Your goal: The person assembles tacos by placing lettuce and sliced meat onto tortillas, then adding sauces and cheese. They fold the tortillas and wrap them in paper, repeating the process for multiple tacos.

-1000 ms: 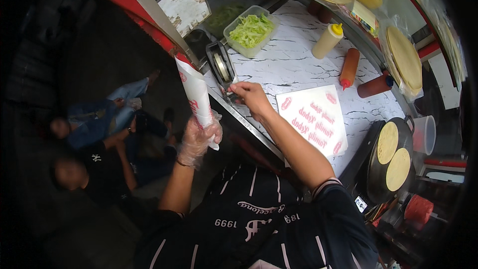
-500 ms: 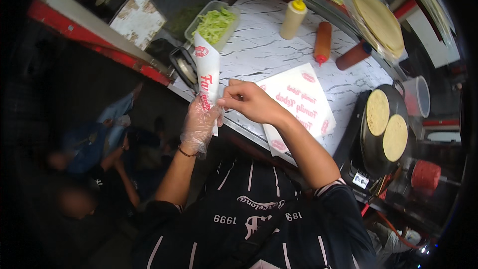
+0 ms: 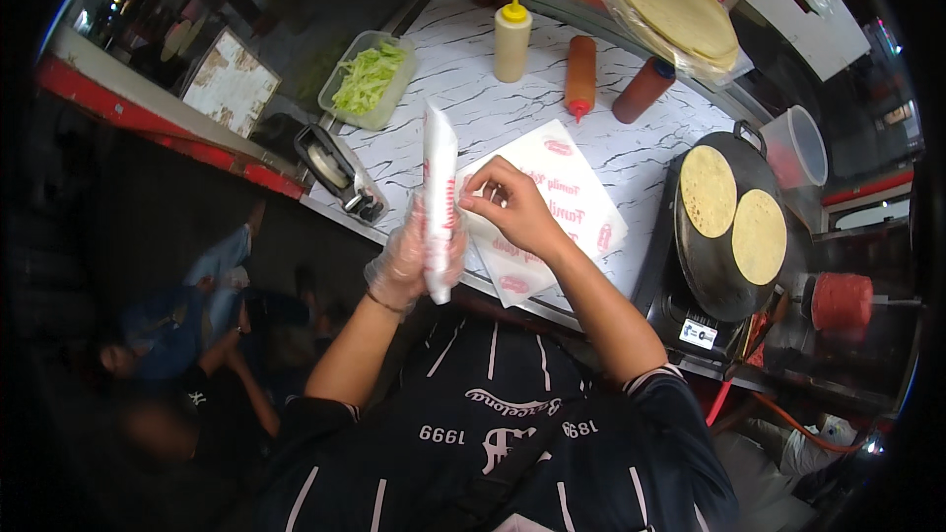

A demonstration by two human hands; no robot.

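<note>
A white paper-wrapped roll (image 3: pixel 440 202) with red print stands nearly upright in my left hand (image 3: pixel 402 261), which wears a clear plastic glove and is closed round its lower part. Just right of the roll is my bare right hand (image 3: pixel 507 202), thumb and fingertips drawn together close to the paper. Whatever those fingertips pinch, if anything, is too small to make out. Beneath my right hand lie printed sheets of wrapping paper (image 3: pixel 576 177) on the counter. A black tape dispenser (image 3: pixel 340 172) sits by the counter's front left edge, beyond my left hand.
A tub of shredded lettuce (image 3: pixel 365 79) stands at the back left. Behind the paper are a yellow-capped sauce bottle (image 3: pixel 510 47), an orange-brown bottle (image 3: pixel 580 74) and a dark red one (image 3: pixel 643 91). Two tortillas (image 3: pixel 759 236) lie on a black griddle (image 3: pixel 705 286) at right; bagged tortillas (image 3: pixel 675 10) are at the back.
The wrapped roll has turned in my left hand, showing a narrower side. My right hand has drawn slightly away to the right. The view has shifted, moving the counter items leftward.
</note>
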